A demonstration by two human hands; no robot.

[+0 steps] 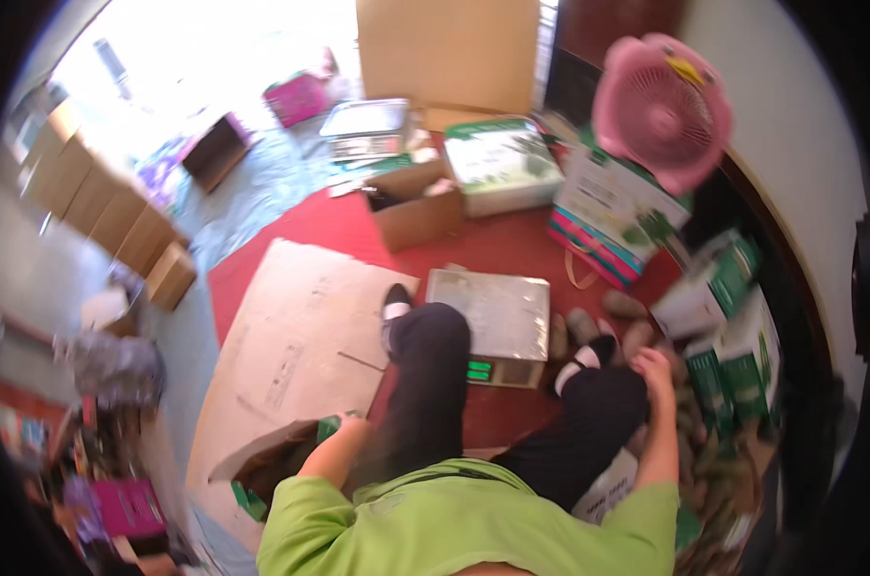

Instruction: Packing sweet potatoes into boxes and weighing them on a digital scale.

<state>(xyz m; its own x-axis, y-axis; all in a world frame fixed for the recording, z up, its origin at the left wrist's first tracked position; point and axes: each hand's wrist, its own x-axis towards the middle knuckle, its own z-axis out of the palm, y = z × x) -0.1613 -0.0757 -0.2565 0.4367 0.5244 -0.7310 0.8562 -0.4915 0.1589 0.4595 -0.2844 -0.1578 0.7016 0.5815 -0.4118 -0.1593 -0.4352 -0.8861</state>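
My left hand (351,422) is at the rim of an open carton (277,456) with green flaps, left of my lap. Its fingers look closed on a green flap, though they are partly hidden. Beside my right knee is my right hand (654,370), slightly blurred, fingers loosely apart with nothing visible in them. Brown, rounded tubers or roots (624,306) lie close to it, with more piled along my right side. Between my feet stands a weighing scale (493,317) with a flat silver platform and a lit green display.
Flattened cardboard (291,336) lies on the red mat (358,226). Ahead are an open brown box (416,216), a white-green carton (502,163) and another scale (366,125). A pink basket (664,110) tops a carton (608,206) at right. Brown boxes (104,206) line the left.
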